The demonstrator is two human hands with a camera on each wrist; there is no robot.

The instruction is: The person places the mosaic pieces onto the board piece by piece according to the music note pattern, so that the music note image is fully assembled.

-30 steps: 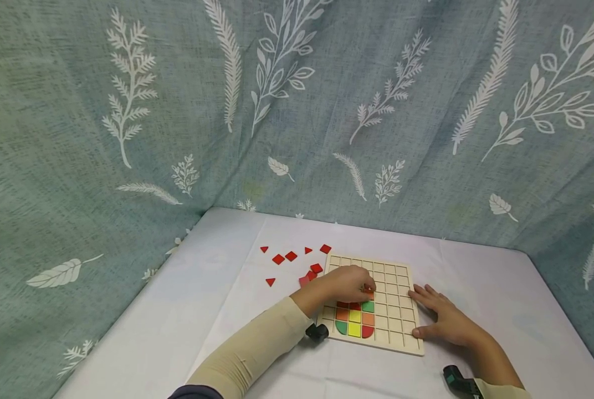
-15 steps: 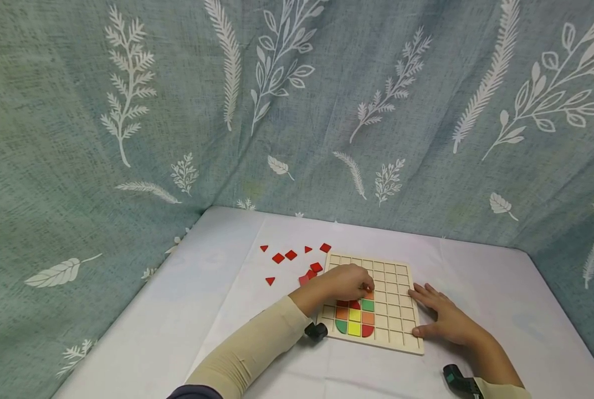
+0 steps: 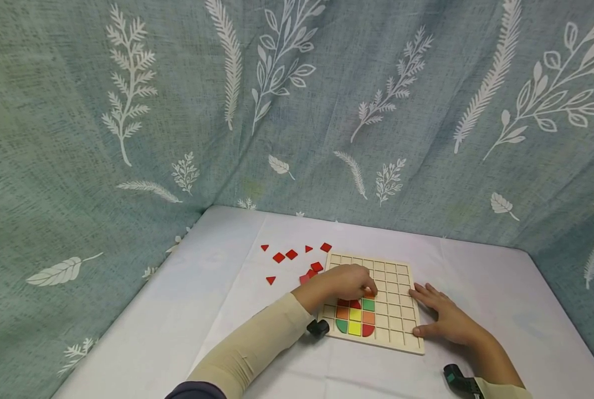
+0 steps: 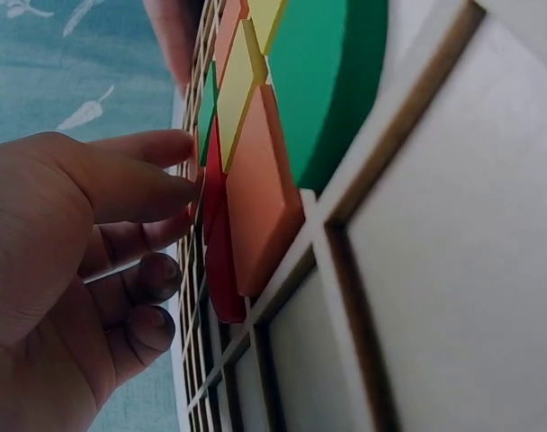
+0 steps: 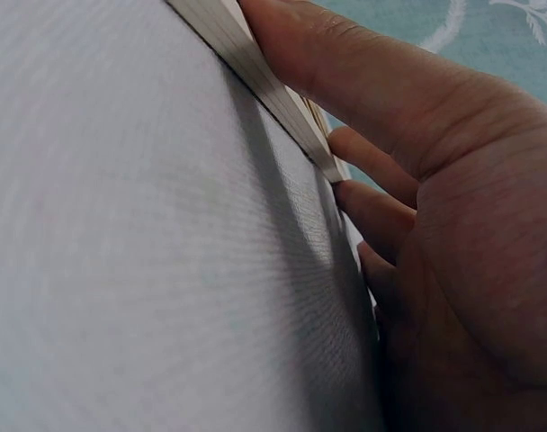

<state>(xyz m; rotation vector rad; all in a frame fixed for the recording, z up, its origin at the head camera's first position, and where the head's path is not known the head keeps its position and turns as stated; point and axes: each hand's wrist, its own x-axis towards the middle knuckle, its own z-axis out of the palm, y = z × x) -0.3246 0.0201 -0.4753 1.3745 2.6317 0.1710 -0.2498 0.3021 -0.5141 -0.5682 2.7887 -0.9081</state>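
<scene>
A pale wooden grid board (image 3: 394, 327) lies on the table with coloured tiles set in its left-hand cells. Over the board, my left hand (image 3: 348, 281) has its thumb and forefinger on an orange tile (image 3: 370, 294), just above a green tile (image 3: 368, 305). In the left wrist view, the thumb and fingers of the left hand (image 4: 85, 207) meet at the tile's edge, which they mostly hide. Yellow tiles (image 3: 354, 321), red and orange ones fill neighbouring cells. My right hand (image 3: 444, 317) rests with spread fingers against the board's right edge; the right wrist view shows its thumb touching that edge.
Loose red squares (image 3: 291, 254) and red triangles (image 3: 271, 280) lie to the left of the board, some partly behind the left wrist. A leaf-patterned curtain (image 3: 287, 111) stands behind the white-covered table (image 3: 237, 288).
The left fingertips have shifted only slightly at the orange tile, covering a bit more of it. The right hand and the board stay as they were.
</scene>
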